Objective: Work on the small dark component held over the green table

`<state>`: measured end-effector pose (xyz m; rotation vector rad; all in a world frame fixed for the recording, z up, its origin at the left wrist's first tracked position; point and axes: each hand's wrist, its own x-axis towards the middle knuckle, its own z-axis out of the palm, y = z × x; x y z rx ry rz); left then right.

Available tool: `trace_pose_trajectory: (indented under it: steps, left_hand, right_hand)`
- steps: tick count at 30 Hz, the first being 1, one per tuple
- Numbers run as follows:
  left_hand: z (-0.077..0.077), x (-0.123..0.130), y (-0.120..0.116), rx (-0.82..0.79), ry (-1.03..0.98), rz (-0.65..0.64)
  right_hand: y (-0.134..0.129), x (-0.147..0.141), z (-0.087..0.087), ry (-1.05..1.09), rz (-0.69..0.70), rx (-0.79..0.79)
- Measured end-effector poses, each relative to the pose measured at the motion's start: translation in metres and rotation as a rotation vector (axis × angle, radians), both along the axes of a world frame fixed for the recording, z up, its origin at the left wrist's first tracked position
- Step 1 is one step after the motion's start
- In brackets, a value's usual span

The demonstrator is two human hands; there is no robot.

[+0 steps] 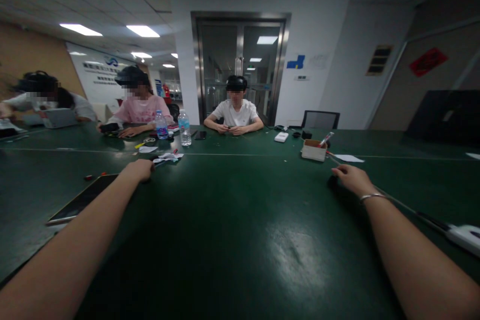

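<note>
On the near side of the green bench point(225, 210), both arms reach forward, hands well apart.

Left hand point(138, 170): lowered at the bench, just beside a crumpled paper point(168, 158). Fingers curled inward; cannot tell whether they are clamped on anything. Contact with the paper not resolved. Tablet point(84, 201) lies flat beside the forearm, small red pieces point(88, 177) near its far edge.

Right hand point(352, 179): bangle point(375, 196) at the wrist, hand low over a dark patch that may be an object or shadow. Thumb and index tips look close together; a grip is not confirmed, the view being too dim. Nearest items: small open box point(314, 152) with pens point(327, 139) leaning in it, and flat white paper point(349, 158). Thin cord point(399, 203) runs past the wrist toward a white device point(467, 238) at the right.

Progress, as judged: the box and the crumpled paper both rest on the bench, and nothing is seen raised off it. The crumpled paper is unflattened, the pens are in the box. No finished result can be identified between the hands, so neither a completed portion nor a remaining one can be established from this view.
</note>
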<state>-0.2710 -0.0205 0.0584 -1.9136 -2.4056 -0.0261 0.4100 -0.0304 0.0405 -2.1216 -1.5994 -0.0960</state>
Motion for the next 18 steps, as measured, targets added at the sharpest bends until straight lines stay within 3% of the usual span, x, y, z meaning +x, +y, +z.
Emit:
trace_pose_trajectory:
  steps: [8,18]
  left_hand:
    - [0.001,-0.011,-0.013,0.119,-0.002,-0.020]
    - [-0.004,-0.004,-0.025,0.203,-0.024,0.046]
  right_hand:
    - [-0.002,-0.001,-0.002,0.056,0.022,-0.011]
    - [0.000,-0.007,-0.004,0.005,0.042,-0.050]
